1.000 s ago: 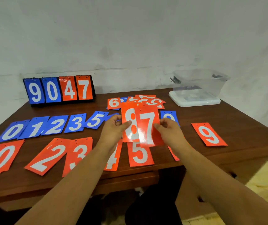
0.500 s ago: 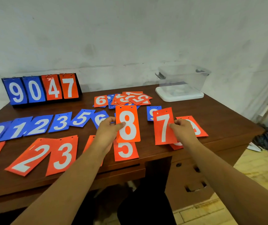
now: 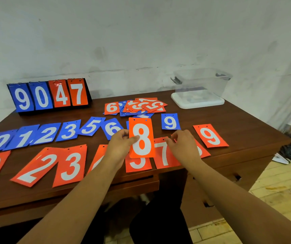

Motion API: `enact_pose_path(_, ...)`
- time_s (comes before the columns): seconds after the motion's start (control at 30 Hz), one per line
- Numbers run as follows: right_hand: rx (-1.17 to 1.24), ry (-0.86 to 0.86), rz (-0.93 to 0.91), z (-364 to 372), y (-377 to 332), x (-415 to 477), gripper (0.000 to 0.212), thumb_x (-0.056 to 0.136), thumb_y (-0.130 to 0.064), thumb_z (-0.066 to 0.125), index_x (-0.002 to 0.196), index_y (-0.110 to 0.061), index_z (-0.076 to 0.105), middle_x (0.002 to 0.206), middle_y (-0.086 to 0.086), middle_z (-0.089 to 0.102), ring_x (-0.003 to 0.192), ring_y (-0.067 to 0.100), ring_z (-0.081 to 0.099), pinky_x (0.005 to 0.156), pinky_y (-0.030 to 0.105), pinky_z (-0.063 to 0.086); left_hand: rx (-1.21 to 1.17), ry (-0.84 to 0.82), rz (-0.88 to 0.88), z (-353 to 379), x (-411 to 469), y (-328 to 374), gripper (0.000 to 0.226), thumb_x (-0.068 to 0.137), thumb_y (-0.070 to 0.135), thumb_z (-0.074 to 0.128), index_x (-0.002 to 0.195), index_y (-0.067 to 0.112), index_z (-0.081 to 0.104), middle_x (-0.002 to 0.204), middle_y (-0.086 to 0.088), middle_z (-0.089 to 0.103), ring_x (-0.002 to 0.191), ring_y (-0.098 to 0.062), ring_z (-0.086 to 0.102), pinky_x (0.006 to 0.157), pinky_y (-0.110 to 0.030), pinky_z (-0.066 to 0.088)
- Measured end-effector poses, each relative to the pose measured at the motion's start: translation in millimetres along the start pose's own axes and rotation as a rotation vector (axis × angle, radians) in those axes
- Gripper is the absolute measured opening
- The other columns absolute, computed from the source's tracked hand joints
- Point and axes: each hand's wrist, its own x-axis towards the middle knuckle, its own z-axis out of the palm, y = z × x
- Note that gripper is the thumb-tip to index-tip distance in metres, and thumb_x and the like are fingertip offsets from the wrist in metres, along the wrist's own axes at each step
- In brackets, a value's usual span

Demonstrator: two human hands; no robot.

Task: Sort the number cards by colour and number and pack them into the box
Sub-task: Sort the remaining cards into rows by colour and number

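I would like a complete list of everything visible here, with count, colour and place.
table: one, brown wood, under everything
scoreboard stand: one, black, back left, shows 9047
blue row cards: seven readable, blue, middle row
orange row cards: at least eight, orange, front row
mixed pile: count unclear, orange and blue, back centre
orange 6 card: one, orange, left of pile
box: one, clear, back right, on white lid
orange 8 card: one, orange, held above front row
left hand: one, pinches orange 8 card
right hand: one, pinches orange 7 card, front row
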Motion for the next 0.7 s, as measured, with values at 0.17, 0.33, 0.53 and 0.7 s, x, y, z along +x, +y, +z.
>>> enact_pose_path(0.17, 0.617, -0.208, 0.084, -18.4, -12.6, -4.6, 0.027, 0.093, -0.033, 0.062, 0.114, -0.016, 0.063, 0.109, -0.001, 0.064, 0.095, 0.014, 0.063, 0.078, 0.028, 0.054, 0.040, -0.144, 0.049, 26.9, -10.6, 0.2, 0.030, 0.086, 0.024, 0.074, 0.112, 0.021, 0.061, 0.110, -0.001, 0.073, 0.086, -0.015, 0.074, 0.071, -0.034, 0.062)
enact_pose_path(0.33, 0.455, -0.034, 0.117, -39.9, 18.0, 15.1, 0.030, 0.092, -0.025, 0.066, 0.119, -0.012, 0.063, 0.119, 0.004, 0.065, 0.106, 0.021, 0.063, 0.086, 0.034, 0.054, 0.555, -0.284, 0.337, 46.0, -10.5, -0.1, 0.049, 0.089, 0.036, 0.069, 0.133, 0.026, 0.050, 0.119, 0.006, 0.065, 0.102, -0.009, 0.063, 0.081, -0.024, 0.054)
enact_pose_path(0.53, -0.002, 0.020, 0.102, -41.5, 59.3, 30.3, 0.035, 0.093, -0.027, 0.064, 0.123, -0.010, 0.062, 0.118, 0.009, 0.067, 0.105, 0.023, 0.064, 0.087, 0.032, 0.051, 1.200, -0.461, 0.552, 52.0, 1.0, -8.8, 0.062, 0.088, 0.051, 0.063, 0.143, 0.026, 0.046, 0.142, 0.003, 0.043, 0.130, -0.014, 0.041, 0.106, -0.033, 0.040)
enact_pose_path(0.7, -0.264, 0.033, 0.068, -27.1, 62.3, 25.8, 0.034, 0.094, -0.034, 0.061, 0.120, -0.013, 0.064, 0.115, 0.008, 0.068, 0.103, 0.022, 0.064, 0.092, 0.036, 0.053, 1.246, -0.506, 0.558, 55.8, 7.2, -7.7, 0.061, 0.090, 0.050, 0.061, 0.143, 0.025, 0.046, 0.141, 0.003, 0.042, 0.130, -0.013, 0.041, 0.105, -0.032, 0.041)
